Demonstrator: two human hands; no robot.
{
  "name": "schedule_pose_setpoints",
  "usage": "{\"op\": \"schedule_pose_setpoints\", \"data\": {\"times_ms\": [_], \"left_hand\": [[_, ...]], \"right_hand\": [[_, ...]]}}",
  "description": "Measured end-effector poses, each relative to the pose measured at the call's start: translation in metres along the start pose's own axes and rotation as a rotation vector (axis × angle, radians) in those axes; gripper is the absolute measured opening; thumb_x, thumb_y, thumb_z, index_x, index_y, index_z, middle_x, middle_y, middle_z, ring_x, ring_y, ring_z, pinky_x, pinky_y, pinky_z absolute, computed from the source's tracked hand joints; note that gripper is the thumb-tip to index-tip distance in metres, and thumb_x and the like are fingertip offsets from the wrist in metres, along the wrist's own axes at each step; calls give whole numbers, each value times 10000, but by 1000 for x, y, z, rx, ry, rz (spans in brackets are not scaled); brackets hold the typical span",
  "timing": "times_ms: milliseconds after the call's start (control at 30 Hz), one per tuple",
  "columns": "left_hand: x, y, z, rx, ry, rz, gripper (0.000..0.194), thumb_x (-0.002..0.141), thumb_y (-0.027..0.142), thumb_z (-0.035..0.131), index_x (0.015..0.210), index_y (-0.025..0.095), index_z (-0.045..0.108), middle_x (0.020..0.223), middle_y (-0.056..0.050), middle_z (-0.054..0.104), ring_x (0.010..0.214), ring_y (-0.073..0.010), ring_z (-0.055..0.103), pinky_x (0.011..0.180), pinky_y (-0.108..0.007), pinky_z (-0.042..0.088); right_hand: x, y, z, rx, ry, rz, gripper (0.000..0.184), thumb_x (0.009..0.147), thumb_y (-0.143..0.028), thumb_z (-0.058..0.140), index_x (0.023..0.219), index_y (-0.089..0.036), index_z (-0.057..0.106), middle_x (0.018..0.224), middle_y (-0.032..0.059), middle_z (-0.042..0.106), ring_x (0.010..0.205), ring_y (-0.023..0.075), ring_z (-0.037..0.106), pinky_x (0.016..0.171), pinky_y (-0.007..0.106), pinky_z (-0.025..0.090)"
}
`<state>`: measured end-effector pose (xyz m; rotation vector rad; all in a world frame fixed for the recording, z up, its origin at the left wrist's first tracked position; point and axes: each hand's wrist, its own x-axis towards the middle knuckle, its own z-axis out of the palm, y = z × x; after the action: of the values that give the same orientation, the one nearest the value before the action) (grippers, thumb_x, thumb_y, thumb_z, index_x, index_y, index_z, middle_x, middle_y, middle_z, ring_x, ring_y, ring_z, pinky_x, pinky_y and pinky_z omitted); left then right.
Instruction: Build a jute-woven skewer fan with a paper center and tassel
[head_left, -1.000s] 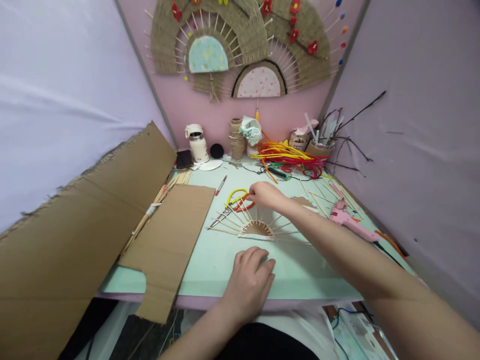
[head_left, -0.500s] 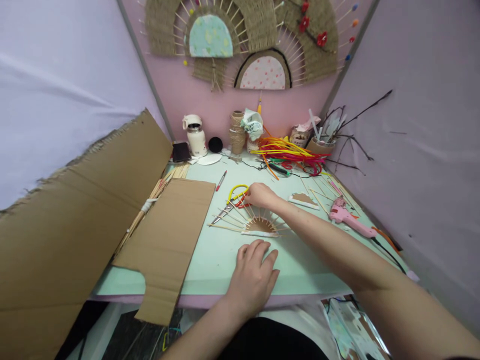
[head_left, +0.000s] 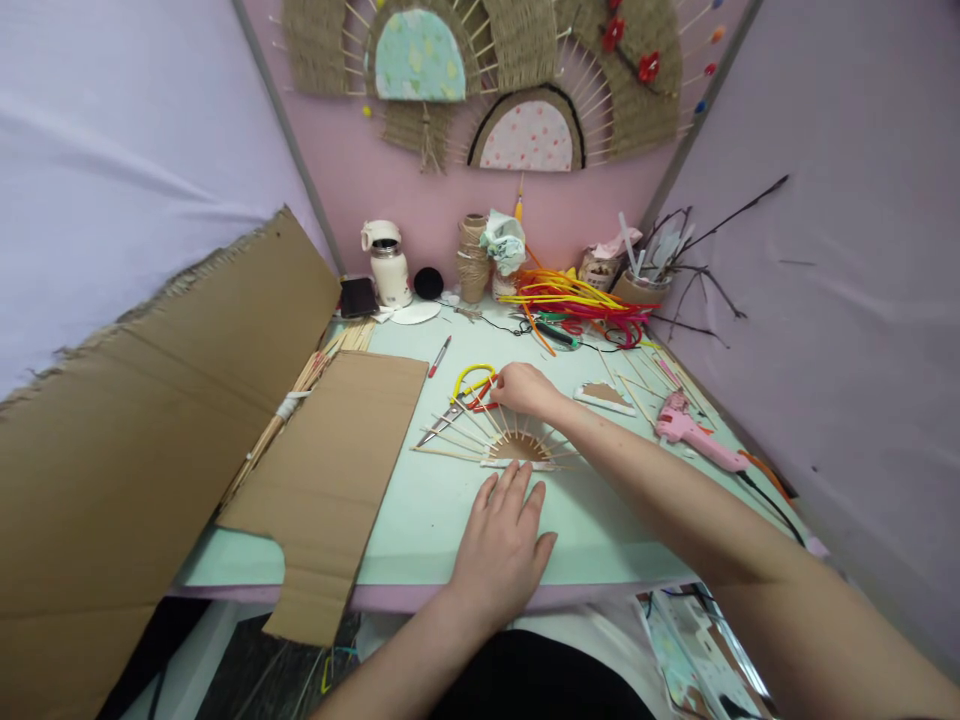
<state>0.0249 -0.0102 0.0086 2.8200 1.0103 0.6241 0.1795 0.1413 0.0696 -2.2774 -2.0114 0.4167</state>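
Observation:
A half-round cardboard fan frame with a white lower edge and thin wooden sticks radiating from it lies flat on the table. My left hand rests with fingers spread, its fingertips at the frame's lower edge. Over the tips of the upper sticks, my right hand is closed in a pinch; what is between its fingers is hidden. Scissors with yellow and orange-red handles lie against those fingers, partly under the sticks. My right forearm covers some of the right-hand sticks.
Cardboard sheets and a bundle of sticks lie left. A pink glue gun and a second half-round cardboard piece are at the right. Behind stand a white flask, twine and coloured cords. A pen lies nearby.
My left hand has moved forward, so its fingertips now reach the fan frame's lower edge. The right hand stays pinched at the stick tips. The view has shifted slightly.

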Motion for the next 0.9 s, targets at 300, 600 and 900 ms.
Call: {"op": "schedule_pose_setpoints", "data": {"times_ms": [300, 600, 900], "left_hand": [[1, 0, 0, 10, -8, -6, 453, 961, 360, 506, 1344, 123, 547, 1513, -159, 465, 1423, -297, 404, 1137, -468, 389], [1, 1, 2, 44, 10, 2, 466, 958, 388, 515, 1331, 113, 563, 1514, -160, 464, 1418, -292, 413, 1140, -452, 386], [1, 2, 3, 53, -2, -3, 473, 966, 395, 496, 1335, 105, 557, 1511, -166, 465, 1428, -279, 399, 1149, -439, 374]], "right_hand": [[-3, 18, -26, 60, 149, -40, 245, 859, -305, 548, 927, -160, 734, 914, 98, 756, 835, 196, 665, 653, 258, 405], [-44, 33, -29, 48, 94, -359, 200, 849, -227, 642, 1025, -195, 731, 1092, 64, 736, 1022, 213, 636, 884, 287, 443], [-52, 27, -2, -37, 30, -560, 384, 859, -97, 583, 1217, -190, 687, 1369, 70, 628, 1328, 257, 492, 1111, 374, 364]]}}
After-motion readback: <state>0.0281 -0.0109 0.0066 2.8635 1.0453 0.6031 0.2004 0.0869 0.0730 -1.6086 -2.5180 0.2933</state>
